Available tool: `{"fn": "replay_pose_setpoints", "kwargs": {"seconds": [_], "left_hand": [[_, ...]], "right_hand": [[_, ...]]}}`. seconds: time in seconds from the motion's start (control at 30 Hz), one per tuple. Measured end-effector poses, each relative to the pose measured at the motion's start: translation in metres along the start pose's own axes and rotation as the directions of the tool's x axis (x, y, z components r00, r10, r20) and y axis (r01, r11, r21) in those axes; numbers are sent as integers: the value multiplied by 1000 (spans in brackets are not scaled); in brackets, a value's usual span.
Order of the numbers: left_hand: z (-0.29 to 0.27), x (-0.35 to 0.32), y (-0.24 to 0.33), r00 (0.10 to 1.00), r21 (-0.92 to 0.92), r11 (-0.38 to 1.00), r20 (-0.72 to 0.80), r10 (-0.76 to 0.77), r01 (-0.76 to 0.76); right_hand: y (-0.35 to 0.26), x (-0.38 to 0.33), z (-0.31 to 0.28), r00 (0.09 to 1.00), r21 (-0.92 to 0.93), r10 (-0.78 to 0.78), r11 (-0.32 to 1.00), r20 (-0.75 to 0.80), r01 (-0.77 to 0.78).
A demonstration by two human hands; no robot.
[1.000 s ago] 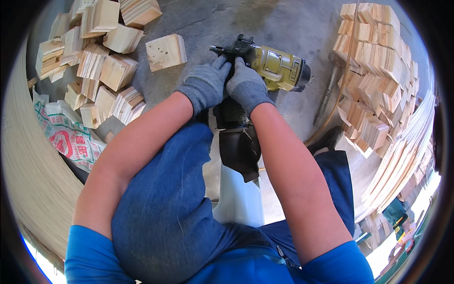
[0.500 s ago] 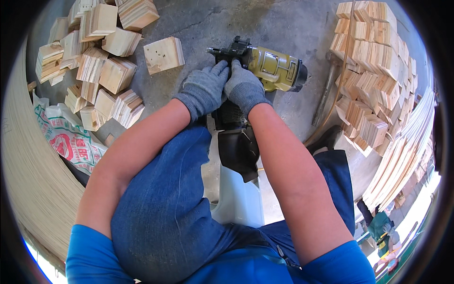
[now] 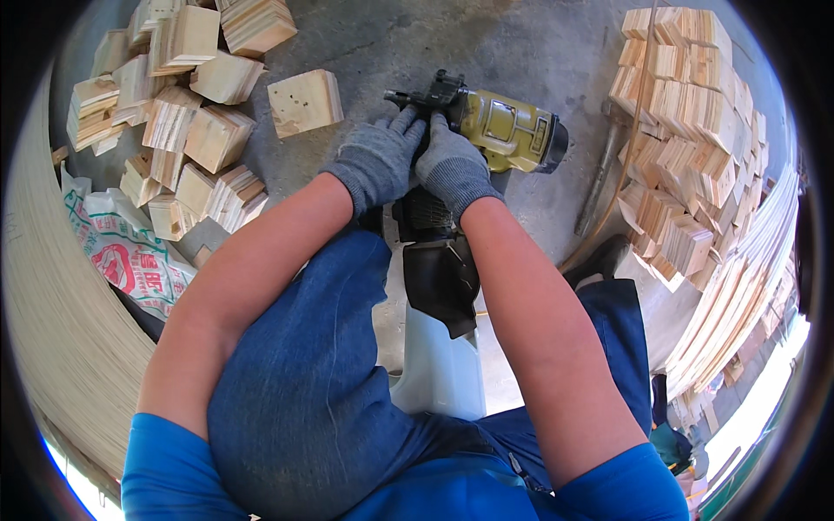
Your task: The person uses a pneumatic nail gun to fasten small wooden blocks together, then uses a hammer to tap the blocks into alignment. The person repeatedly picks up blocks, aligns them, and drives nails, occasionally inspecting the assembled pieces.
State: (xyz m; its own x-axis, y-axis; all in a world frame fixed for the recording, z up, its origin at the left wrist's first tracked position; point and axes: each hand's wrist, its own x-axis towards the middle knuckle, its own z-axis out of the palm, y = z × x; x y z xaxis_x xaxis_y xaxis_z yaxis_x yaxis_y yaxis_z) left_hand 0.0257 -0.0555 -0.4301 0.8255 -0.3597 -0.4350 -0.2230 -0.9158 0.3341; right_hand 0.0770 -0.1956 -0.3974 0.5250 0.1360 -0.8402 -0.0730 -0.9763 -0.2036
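A nail gun [image 3: 508, 130] with an olive-yellow body and black nose lies crosswise in front of me, its nose pointing left. My left hand [image 3: 373, 161], in a grey knit glove, is closed over the black part by the nose. Right beside it, my right hand [image 3: 452, 165], gloved alike, grips the same part next to the yellow body. Fingertips of both hands are partly hidden against the tool. Below my wrists a ribbed black part shows, and under it a curved black piece [image 3: 439, 282] hangs above a pale plastic container [image 3: 439, 369] between my legs.
Wooden blocks [image 3: 178, 122] are heaped at left, with a single block [image 3: 300, 104] nearer the tool. More blocks [image 3: 695, 122] are stacked at right beside a thin hose [image 3: 638, 95] and a metal bar [image 3: 599, 187]. A printed white sack [image 3: 135, 247] lies left, beside layered sheets [image 3: 69, 347].
My hands and the nail gun keep almost the same place, with a slight shift in the picture. At the lower right, another person has moved lower and is mostly out of sight.
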Motion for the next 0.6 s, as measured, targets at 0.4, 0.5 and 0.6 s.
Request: {"fn": "replay_pose_setpoints", "kwargs": {"seconds": [0.4,0.5,0.6], "left_hand": [[-3,4,1,998,53,998,68,-19,15],[5,3,1,999,16,999,33,-31,30],[10,0,-3,999,14,1000,-35,-11,12]], "right_hand": [[0,-5,4,997,40,-12,999,-75,15],[-1,-3,4,998,52,7,999,-69,-3],[0,-2,5,997,47,1,999,-74,2]]}}
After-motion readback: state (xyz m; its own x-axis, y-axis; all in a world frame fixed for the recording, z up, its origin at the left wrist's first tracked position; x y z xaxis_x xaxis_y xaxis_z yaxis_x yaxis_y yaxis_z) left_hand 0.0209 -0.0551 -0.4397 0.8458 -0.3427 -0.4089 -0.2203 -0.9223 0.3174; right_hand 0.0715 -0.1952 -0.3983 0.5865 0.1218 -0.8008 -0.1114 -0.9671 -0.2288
